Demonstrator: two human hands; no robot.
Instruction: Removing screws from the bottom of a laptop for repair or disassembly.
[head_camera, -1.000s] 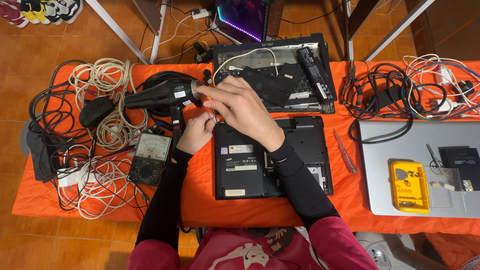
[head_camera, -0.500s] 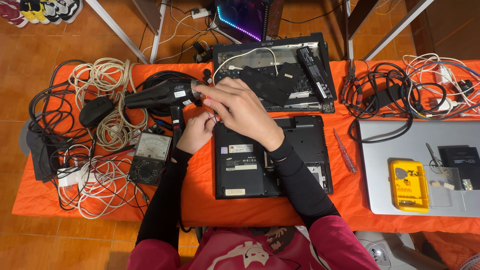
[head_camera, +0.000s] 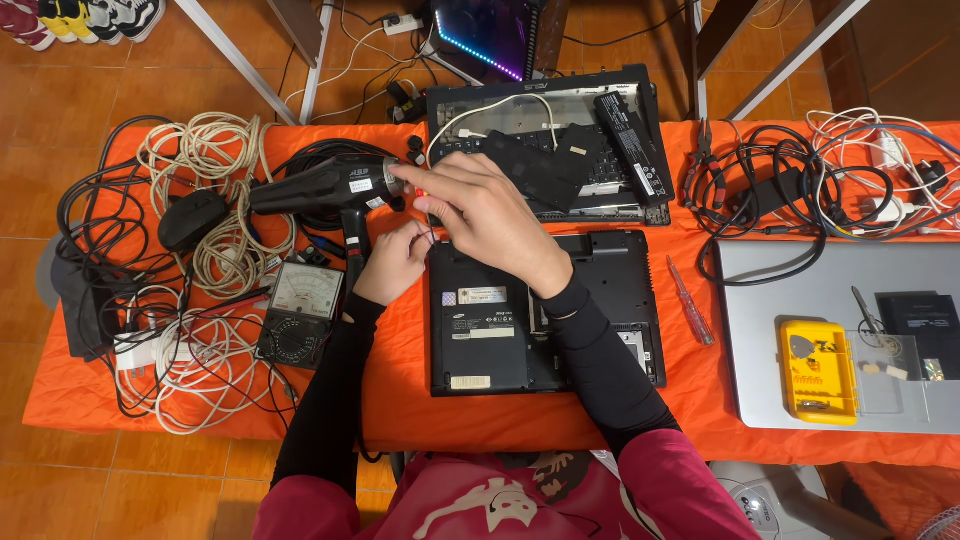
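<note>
Left hand: my left hand (head_camera: 393, 262) is pinched shut on something tiny at the top left corner of the black laptop (head_camera: 545, 312); I cannot tell whether it is a screw or a tool tip.
Right hand: my right hand (head_camera: 485, 215) arches over that same corner, fingers curled, fingertips reaching the body of the black heat gun (head_camera: 325, 187); I cannot tell whether it grips anything.
Laptop: upside down on the desk (head_camera: 700, 390), directly under both hands.
Left of the hands: an analogue multimeter (head_camera: 298, 312) beside tangled white cables (head_camera: 205, 200).
Beyond the hands: a second opened laptop (head_camera: 550, 150) with loose parts on it.
Right of the hands: a screwdriver (head_camera: 690, 313), then a yellow parts case (head_camera: 818, 372).
Risk: I judge the pinched piece could slip and vanish into the orange cloth or cables, being so small; my right wrist could nudge the heat gun.
</note>
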